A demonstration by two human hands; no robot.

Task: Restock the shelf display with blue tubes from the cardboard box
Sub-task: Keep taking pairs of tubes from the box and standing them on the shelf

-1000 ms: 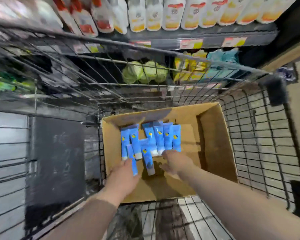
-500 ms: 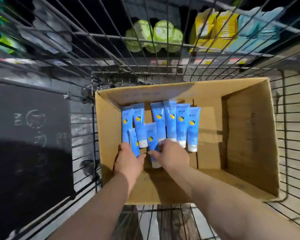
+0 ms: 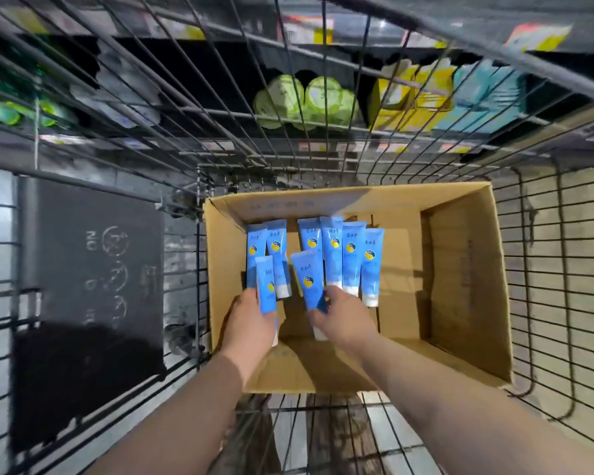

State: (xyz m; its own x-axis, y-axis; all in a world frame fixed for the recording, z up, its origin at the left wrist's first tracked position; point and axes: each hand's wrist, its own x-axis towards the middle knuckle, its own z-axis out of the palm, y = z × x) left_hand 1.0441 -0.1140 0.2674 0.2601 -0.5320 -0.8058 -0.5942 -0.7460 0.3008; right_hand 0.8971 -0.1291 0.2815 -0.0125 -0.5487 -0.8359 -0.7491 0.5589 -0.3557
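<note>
Both grips have raised a tube off the box floor since half a second ago, and the view has drawn nearer. At far left hangs a black plastic flap on the dark wire shopping cart; its worn white marks read "NO" beside circled pictograms too faint to make out. Right of it the open brown cardboard box sits in the cart, with faint print along its far wall that cannot be read. Inside, the left grip, a bare hand, is closed round a blue plastic tube at its lower end, the white cap mostly hidden by the fingers. Just beside it the right grip pinches a second blue tube, tilted slightly left, cap peeking out beneath the hand. Behind them the remaining blue tubes lie in a row on the box floor, caps toward the person; each carries a yellow-and-dark round emblem and a line of script too small to read. Beyond the wires, a store shelf holds pale green round packs, yellow cartons and teal packs, all blurred, their price labels unreadable.
</note>
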